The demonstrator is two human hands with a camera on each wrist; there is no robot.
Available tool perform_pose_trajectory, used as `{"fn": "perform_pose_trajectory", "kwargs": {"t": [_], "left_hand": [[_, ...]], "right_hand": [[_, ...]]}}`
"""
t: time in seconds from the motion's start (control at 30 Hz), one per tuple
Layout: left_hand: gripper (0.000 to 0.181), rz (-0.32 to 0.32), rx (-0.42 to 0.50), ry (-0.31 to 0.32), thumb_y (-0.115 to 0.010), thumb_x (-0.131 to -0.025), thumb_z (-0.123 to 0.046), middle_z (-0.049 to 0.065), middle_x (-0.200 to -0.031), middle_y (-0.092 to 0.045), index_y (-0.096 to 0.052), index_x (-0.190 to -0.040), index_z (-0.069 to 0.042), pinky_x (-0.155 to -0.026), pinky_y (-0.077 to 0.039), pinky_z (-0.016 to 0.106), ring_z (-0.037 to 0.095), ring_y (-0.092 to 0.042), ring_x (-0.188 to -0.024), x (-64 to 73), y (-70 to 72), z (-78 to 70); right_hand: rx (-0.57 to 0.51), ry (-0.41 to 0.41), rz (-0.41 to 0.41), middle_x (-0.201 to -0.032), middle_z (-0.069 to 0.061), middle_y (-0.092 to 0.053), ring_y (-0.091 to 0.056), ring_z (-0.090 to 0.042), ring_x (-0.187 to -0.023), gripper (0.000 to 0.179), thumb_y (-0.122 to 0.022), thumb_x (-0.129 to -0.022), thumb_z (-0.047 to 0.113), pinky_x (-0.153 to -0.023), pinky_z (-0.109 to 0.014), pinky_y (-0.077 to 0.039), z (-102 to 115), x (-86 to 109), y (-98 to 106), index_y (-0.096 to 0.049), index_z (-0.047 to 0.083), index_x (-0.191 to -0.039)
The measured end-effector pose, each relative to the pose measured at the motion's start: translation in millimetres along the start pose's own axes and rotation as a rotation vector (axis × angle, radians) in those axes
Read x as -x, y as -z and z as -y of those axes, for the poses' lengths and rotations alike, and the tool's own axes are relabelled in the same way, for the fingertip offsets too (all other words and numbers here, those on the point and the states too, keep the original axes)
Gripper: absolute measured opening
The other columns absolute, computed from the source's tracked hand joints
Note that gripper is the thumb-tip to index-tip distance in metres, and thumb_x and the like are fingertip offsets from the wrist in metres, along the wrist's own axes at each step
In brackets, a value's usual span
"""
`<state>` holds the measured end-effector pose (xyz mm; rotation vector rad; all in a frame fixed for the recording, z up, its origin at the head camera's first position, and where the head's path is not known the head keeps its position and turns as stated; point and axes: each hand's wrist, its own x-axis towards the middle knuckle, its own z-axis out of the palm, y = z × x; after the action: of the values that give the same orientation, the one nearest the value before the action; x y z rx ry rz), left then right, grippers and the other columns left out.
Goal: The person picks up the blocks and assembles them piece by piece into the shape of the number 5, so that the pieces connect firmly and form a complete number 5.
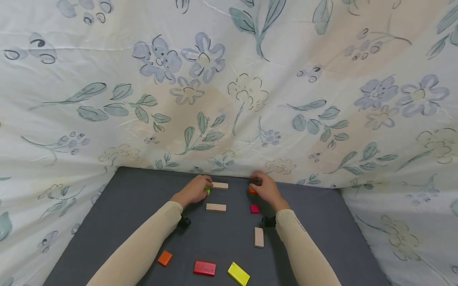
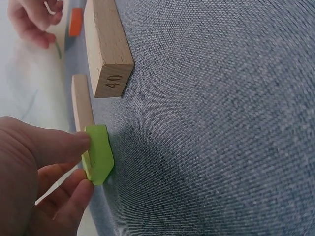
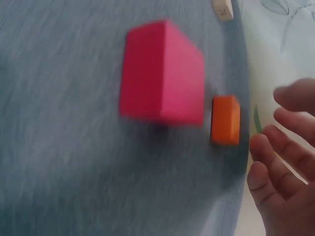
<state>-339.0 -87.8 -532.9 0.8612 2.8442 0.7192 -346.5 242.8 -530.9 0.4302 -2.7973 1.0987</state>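
My left hand [image 1: 196, 190] pinches a light green block [image 2: 101, 155] with angled corners between thumb and fingers, at the table's far side. Right beside the green block, at its end, lies a plain wooden block [image 1: 220, 185]. Nearer to me is a second wooden block [image 2: 109, 49], stamped 40 on its end. My right hand [image 1: 267, 190] is over the far edge with loosely bent fingers, holding nothing. Its fingertips are close to a small orange block [image 3: 225, 120] standing on the table. On the near side of that block sits a pinkish-red block [image 3: 162, 73].
Another wooden block [image 1: 259, 237] lies by my right forearm. Closer to me are an orange block [image 1: 165, 258], a red block [image 1: 204, 268] and a yellow block [image 1: 238, 274]. A floral cloth [image 1: 247, 119] hangs along the far edge of the dark grey table [image 1: 229, 238].
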Motion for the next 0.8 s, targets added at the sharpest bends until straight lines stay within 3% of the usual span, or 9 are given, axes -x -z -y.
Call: {"fn": "perform_pose_trajectory", "kwargs": {"t": [0.2,0.37,0.8], "left_hand": [[0.034,0.004,-0.006,0.007,-0.069,-0.099,0.006,0.016,-0.143,-0.064,-0.075,-0.132,0.004,-0.111,-0.050,0.050,0.038,-0.058,-0.133,0.3,-0.3,-1.4],[0.034,0.012,-0.010,0.022,-0.069,-0.099,0.005,0.015,-0.143,-0.064,-0.075,-0.133,0.003,-0.112,-0.050,0.051,0.037,-0.058,-0.134,1.0,0.8,-2.5],[0.033,0.001,-0.026,0.040,-0.071,-0.099,0.004,0.014,-0.142,-0.065,-0.076,-0.132,0.002,-0.111,-0.051,0.050,0.036,-0.059,-0.133,-0.5,0.6,-5.2]], "right_hand": [[0.030,-0.052,0.078,-0.138,-0.010,-0.067,-0.067,-0.026,-0.096,0.035,-0.081,-0.098,0.012,-0.080,-0.047,-0.058,-10,4.5,3,-0.076,0.006,-0.132],[0.050,-0.074,0.100,-0.130,-0.010,-0.070,-0.064,-0.022,-0.088,0.035,-0.084,-0.095,0.013,-0.071,-0.041,-0.055,-14,4.9,1,-0.078,0.008,-0.129],[0.068,-0.116,0.102,-0.132,-0.010,-0.067,-0.064,-0.026,-0.099,0.030,-0.083,-0.094,0.006,-0.084,-0.048,-0.058,-16,6.0,-7,-0.080,0.011,-0.124]]}}
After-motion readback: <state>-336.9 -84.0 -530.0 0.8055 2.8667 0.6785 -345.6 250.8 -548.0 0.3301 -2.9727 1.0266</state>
